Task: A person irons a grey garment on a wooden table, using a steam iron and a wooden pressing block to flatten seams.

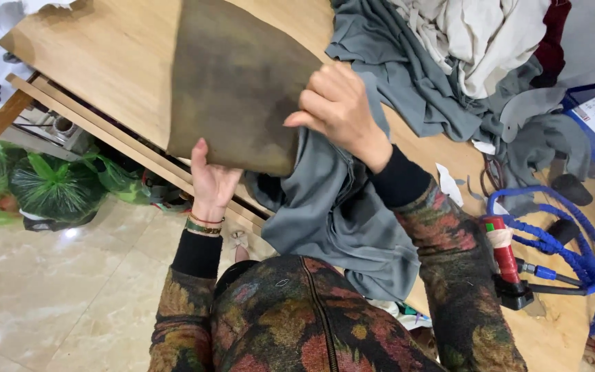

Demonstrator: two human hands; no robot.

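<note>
- The left hand [211, 180], lower centre of the frame, is clamped on the bottom edge of a brown sheet [239, 83], thumb up over its face.
- The right hand [335, 103], centre of the frame, is pinched shut on the sheet's right edge, together with the grey cloth [339, 213] that hangs from under it.
- The sheet stands tilted over the wooden table [111, 62], filling the upper middle of the frame; the cloth drapes down toward the person's patterned jacket [297, 324].
- To do this well, I'd say keep both edges gripped evenly so sheet and cloth stay aligned, and let the cloth hang free without bunching under the thumb.
- More grey and white cloth lies piled [470, 48] at upper right, apart from the hands.
- A red-handled tool [504, 255] and a blue hose [573, 248] lie at lower right, well clear.
- Green bags [49, 186] sit on the floor at left.
</note>
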